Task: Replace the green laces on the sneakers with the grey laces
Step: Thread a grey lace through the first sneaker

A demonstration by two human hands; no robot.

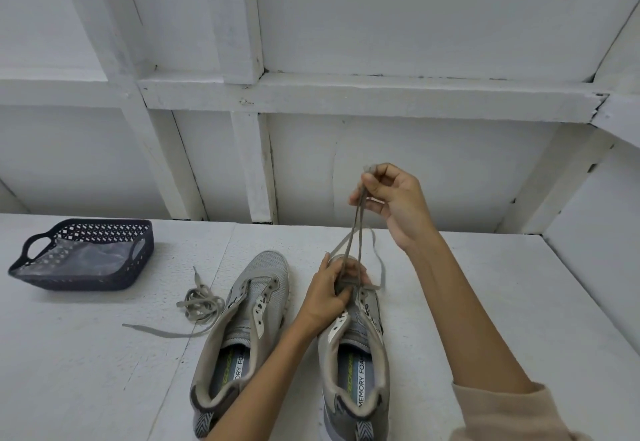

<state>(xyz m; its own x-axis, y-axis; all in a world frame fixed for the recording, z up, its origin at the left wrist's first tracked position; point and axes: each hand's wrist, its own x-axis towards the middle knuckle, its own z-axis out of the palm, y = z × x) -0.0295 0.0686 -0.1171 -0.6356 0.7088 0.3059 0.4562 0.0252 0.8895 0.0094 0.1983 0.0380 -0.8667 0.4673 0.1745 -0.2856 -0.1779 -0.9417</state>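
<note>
1. Right hand point(391, 201): raised above the bench point(86, 371), its grip pinching both strands of a dull grey-olive lace point(356, 232) between thumb and fingers. The strands run taut down to the right sneaker point(360, 364).
2. Left hand point(329, 293): grip curled round the front of the right sneaker at its lowest eyelets.
3. Right sneaker: on the bench, toe pointing away from the person.
4. Left sneaker point(249, 305): just beside it, eyelets bare.
5. Loose lace point(201, 303): bundled on the bench, just left of the left sneaker.
6. Basket point(104, 224): dark, far left, well apart.
</note>
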